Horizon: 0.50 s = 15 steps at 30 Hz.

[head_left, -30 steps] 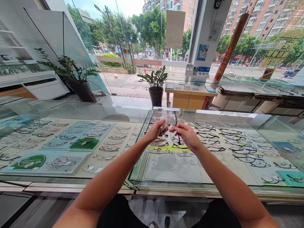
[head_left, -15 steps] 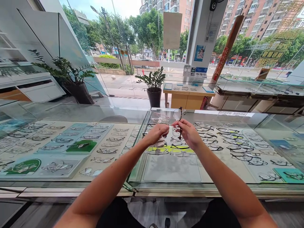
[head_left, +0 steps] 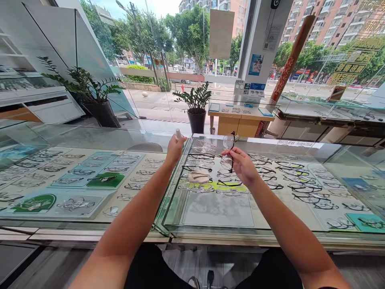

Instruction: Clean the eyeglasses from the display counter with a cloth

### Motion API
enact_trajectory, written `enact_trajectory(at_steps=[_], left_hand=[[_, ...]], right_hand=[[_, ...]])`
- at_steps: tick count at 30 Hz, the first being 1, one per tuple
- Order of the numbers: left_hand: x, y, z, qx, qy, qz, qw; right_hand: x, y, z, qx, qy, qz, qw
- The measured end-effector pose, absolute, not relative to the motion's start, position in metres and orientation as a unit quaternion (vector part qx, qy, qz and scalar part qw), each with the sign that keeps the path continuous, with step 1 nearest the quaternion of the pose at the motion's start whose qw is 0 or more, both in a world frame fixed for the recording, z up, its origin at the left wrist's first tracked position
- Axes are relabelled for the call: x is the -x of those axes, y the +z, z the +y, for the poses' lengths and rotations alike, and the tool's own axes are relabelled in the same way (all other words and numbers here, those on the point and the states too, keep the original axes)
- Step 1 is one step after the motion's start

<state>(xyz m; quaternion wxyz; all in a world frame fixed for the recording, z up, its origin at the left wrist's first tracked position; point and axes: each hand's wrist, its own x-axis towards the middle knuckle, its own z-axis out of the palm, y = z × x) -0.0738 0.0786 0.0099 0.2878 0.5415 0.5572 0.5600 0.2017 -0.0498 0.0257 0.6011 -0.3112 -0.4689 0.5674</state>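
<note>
My right hand (head_left: pixel 245 166) pinches a pair of eyeglasses (head_left: pixel 232 142) by the frame, held on edge above the glass counter. The frame is dark and the lenses are clear. Off to the left, my left hand (head_left: pixel 174 149) is closed around a small white-topped bottle (head_left: pixel 178 133); only its pale upper end shows above the fingers. On the counter glass between my forearms lies a folded beige cloth (head_left: pixel 199 177). Beneath the glass, several rows of eyeglasses (head_left: pixel 231 183) are laid out.
A second glass display case (head_left: pixel 129 140) with more spectacles adjoins on the left. Beyond the counters stand a potted plant (head_left: pixel 197 118), another potted plant (head_left: pixel 100 112) and a small wooden table (head_left: pixel 228 126) by the window.
My left hand has moved left, away from the eyeglasses, and the white bottle top now shows. The cloth has come into clearer view. My right hand still holds the eyeglasses, slightly farther right.
</note>
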Motion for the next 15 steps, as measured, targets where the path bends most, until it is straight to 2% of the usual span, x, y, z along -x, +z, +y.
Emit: enact_trajectory(at_steps=[6, 15], left_hand=[[0.119, -0.019, 0.112, -0.459, 0.529, 0.666, 0.255], [0.125, -0.024, 0.106, -0.488, 0.490, 0.690, 0.214]], right_hand=[[-0.205, 0.024, -0.046, 0.307, 0.565, -0.468, 0.607], [-0.207, 0.024, -0.045, 0.309, 0.559, -0.471, 0.609]])
